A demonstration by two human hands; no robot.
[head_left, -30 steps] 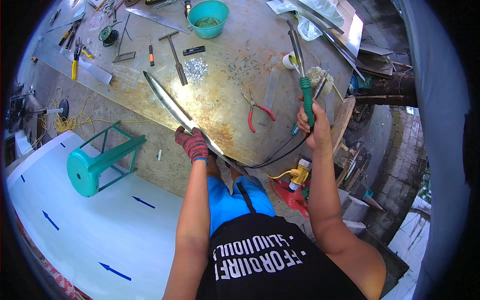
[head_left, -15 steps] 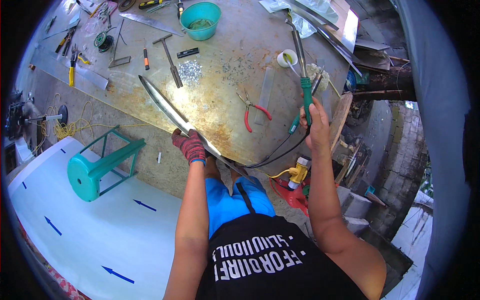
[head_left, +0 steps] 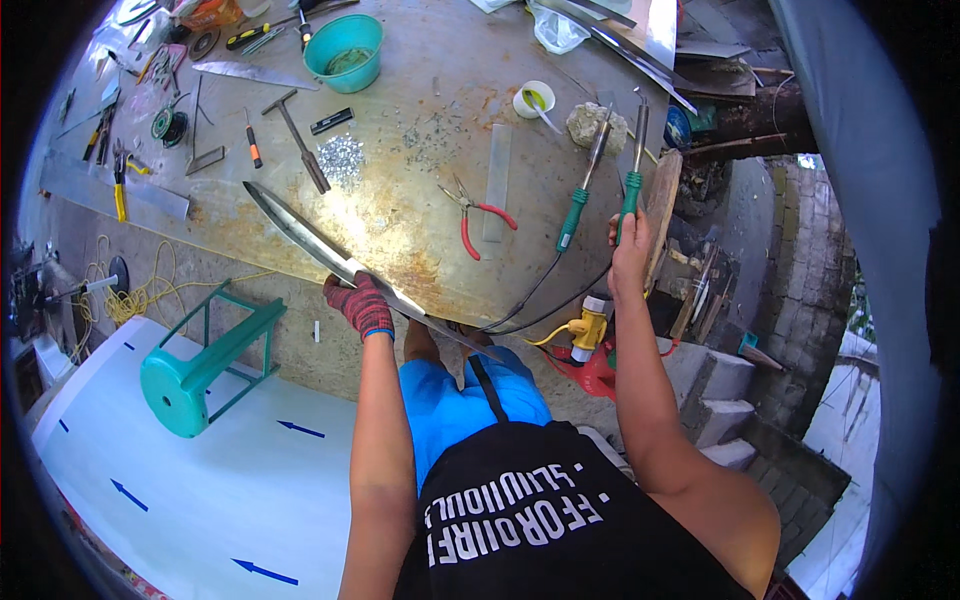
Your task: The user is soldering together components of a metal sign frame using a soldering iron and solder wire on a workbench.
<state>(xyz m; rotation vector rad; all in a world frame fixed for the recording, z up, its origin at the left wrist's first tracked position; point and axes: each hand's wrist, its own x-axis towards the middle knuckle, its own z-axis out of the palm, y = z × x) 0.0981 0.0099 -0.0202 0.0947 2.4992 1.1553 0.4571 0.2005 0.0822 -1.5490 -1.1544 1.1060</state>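
Observation:
My left hand (head_left: 354, 304), in a red and black glove, grips a long curved shiny metal strip (head_left: 300, 228) that reaches over the table's front edge. My bare right hand (head_left: 628, 240) is closed on the green handle of an iron (head_left: 639, 140) with a long metal tip, held toward the table's right side. A second green-handled iron (head_left: 572, 215) lies just left of it, its tip by a rough stone (head_left: 585, 128). Both have black cables. Red-handled pliers (head_left: 470, 232) and a flat strip (head_left: 497, 180) lie between the metal strip and the irons.
The metal-topped table (head_left: 230, 230) carries a teal bowl (head_left: 342, 70), a white cup (head_left: 530, 100), metal bits (head_left: 342, 155) and several hand tools. Below are a green stool (head_left: 175, 390) on a white curved sheet (head_left: 220, 500), yellow cord (head_left: 140, 310) and a red object with a yellow plug (head_left: 590, 370).
My right hand has moved its iron rightward, away from the other iron, which now shows clearly on the table. The view has shifted; my left hand still holds the curved strip.

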